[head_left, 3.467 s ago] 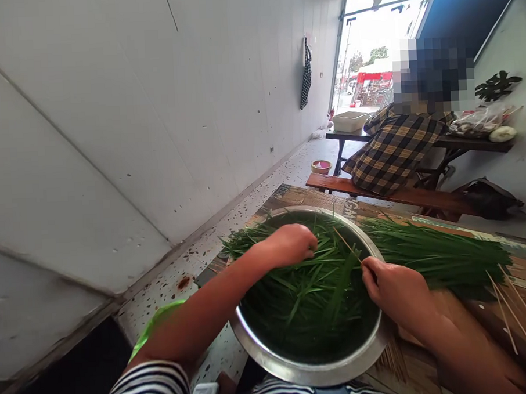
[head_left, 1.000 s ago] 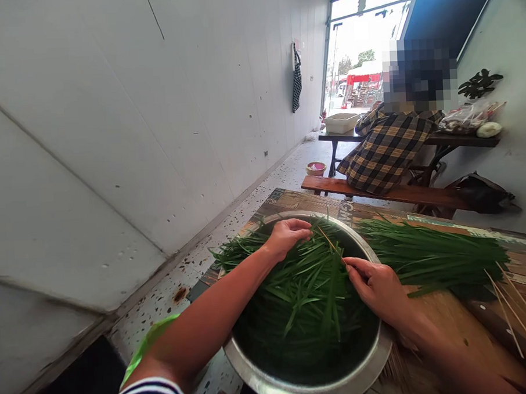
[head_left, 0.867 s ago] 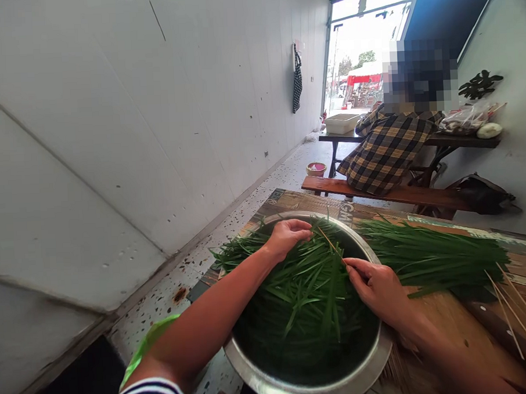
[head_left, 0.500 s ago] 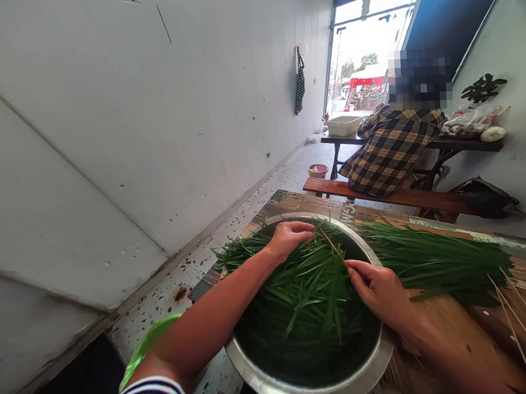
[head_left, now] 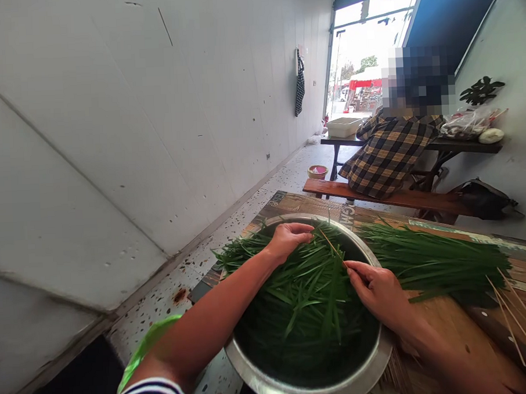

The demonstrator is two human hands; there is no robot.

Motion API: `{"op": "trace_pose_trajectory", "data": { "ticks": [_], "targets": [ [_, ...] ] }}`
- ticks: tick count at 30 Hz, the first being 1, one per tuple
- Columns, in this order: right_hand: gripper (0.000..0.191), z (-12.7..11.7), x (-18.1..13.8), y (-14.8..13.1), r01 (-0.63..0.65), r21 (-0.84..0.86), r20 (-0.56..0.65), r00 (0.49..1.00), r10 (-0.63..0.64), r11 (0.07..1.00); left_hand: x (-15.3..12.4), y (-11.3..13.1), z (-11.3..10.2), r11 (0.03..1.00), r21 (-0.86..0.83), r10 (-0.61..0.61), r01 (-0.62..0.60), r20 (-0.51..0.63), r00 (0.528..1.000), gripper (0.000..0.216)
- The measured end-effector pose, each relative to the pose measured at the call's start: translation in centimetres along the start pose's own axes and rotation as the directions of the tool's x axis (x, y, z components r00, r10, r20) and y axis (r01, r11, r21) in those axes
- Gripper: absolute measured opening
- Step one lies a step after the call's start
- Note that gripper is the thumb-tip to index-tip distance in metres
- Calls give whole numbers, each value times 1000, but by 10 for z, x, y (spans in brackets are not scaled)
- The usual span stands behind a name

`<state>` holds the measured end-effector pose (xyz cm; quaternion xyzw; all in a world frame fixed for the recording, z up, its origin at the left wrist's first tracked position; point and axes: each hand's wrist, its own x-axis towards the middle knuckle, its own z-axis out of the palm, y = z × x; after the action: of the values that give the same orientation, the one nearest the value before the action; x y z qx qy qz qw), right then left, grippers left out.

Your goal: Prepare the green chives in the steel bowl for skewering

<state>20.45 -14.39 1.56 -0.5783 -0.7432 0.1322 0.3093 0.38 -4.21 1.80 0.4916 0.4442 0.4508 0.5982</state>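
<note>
A steel bowl (head_left: 375,360) in front of me is full of long green leaves (head_left: 311,293). My left hand (head_left: 288,239) reaches over the far rim with its fingers curled and pinched on leaves. My right hand (head_left: 378,290) is closed in a pinch on a thin wooden skewer (head_left: 331,245) that points up and away over the leaves. A bundle of the same green leaves (head_left: 435,259) lies on the wooden table (head_left: 451,322) to the right of the bowl.
Several loose skewers (head_left: 510,311) lie at the table's right edge. Another person in a plaid shirt (head_left: 389,151) sits on a bench (head_left: 402,198) at a far table. A white wall (head_left: 133,121) runs along the left; a small bowl (head_left: 317,172) stands on the floor.
Since 3.5 s ago my left hand has slid to the bowl's far rim and my right hand has shifted slightly left. Over the last second both hands have stayed almost still.
</note>
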Motion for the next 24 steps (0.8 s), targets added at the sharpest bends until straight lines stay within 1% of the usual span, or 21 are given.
{"op": "trace_pose_trajectory", "data": {
  "ticks": [5, 9, 15, 18, 20, 22, 24],
  "targets": [
    [35, 0, 0, 1, 1, 9, 3, 1000, -1, 1000, -1, 1, 2, 999, 32, 21, -21, -15, 1000, 25],
    [36, -1, 1, 0, -1, 3, 21, 1000, 1, 1000, -3, 1, 3, 991, 116, 72, -67, -34, 997, 24],
    [35, -1, 1, 1, -9, 5, 34, 999, 9, 1000, -2, -3, 0, 964, 233, 125, -126, 19, 992, 26],
    [34, 0, 1, 2, -16, 20, 32, 999, 16, 1000, -5, -6, 3, 954, 264, 126, -143, 79, 989, 24],
    [34, 1, 1, 3, -18, 42, 31, 999, 16, 999, -12, -5, 9, 945, 287, 118, -159, 155, 981, 23],
    [34, 1, 2, 5, -20, 63, 22, 1000, 18, 998, -20, 0, 15, 931, 313, 101, -190, 280, 955, 24],
    [33, 1, 3, 6, -26, 79, 5, 1000, 26, 997, -27, 7, 19, 910, 344, 83, -233, 400, 913, 27]
  ]
}}
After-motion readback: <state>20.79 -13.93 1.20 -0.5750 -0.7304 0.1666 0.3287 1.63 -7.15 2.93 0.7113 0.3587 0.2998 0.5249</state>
